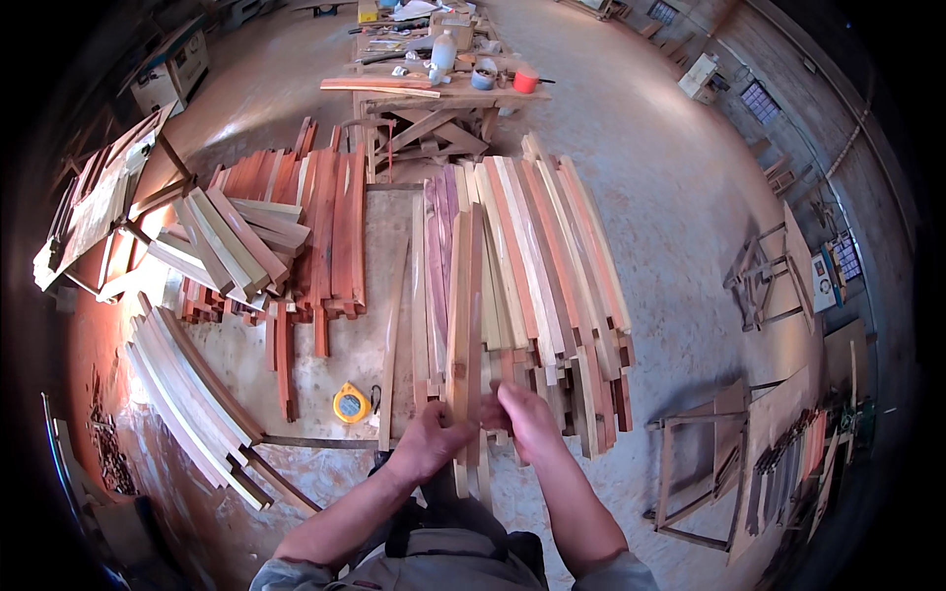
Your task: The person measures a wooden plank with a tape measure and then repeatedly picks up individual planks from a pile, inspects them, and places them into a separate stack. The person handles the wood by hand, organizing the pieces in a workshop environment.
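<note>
A long wooden strip (458,340) stands out above the stack, its near end toward my body. It shows a light tan face and a reddish-brown one; I cannot tell whether that is one piece or two side by side. My left hand (431,443) is closed round its near part from the left. On the other side my right hand (525,422) has its fingers curled in against the strip's right edge, fingertips partly hidden. Beneath and beyond lie several more strips (552,261) in tan, pink, purple and brown, side by side in layers with uneven near ends.
On the bench (382,222) rest a yellow tape measure (351,403), a lone thin strip (394,340) and a reddish stack (335,231). Pale strips (232,241) lie crosswise on that stack; others (187,394) sit lower left. A cluttered table (394,101) stands beyond, wooden frames (705,463) to the right.
</note>
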Demonstrator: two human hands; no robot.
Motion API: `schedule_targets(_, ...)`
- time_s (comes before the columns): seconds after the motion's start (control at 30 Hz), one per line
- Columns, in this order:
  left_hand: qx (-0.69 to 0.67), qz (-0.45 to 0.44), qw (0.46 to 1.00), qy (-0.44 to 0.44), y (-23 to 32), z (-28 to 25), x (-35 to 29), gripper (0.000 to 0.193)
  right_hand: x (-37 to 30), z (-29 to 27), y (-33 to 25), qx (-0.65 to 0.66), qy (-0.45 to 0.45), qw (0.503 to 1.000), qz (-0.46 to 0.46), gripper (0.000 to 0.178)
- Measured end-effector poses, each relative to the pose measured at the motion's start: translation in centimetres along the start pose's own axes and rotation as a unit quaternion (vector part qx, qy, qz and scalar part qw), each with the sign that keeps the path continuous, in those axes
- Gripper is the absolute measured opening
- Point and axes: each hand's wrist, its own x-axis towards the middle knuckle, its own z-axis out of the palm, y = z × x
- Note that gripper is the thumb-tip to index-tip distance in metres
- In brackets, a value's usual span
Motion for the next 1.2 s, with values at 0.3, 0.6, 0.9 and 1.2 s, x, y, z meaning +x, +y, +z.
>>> schedule_targets(0.3,0.070,-0.051,0.995,-0.054,1.0,-0.4,-5.0,0.054,3.8,4.1,0.3,0.309,-0.121,0.938,0.101,0.055)
schedule_targets(0.6,0.147,0.177,0.965,0.123,0.9,-4.8,-7.7,0.075,2.5,12.0,0.4,0.125,-0.181,0.965,-0.143,0.037)
schedule_targets(0.9,-0.230,0.255,0.909,0.237,-2.3,-9.5,-12.2,0.050,0.2,19.8,-3.0,-0.121,-0.410,0.886,-0.181,0.077)
schedule_targets(1.2,-0.231,0.162,0.795,0.537,-5.6,-26.0,-14.5,0.031,2.0,9.3,-0.3,-0.134,-0.139,0.973,-0.128,0.034)
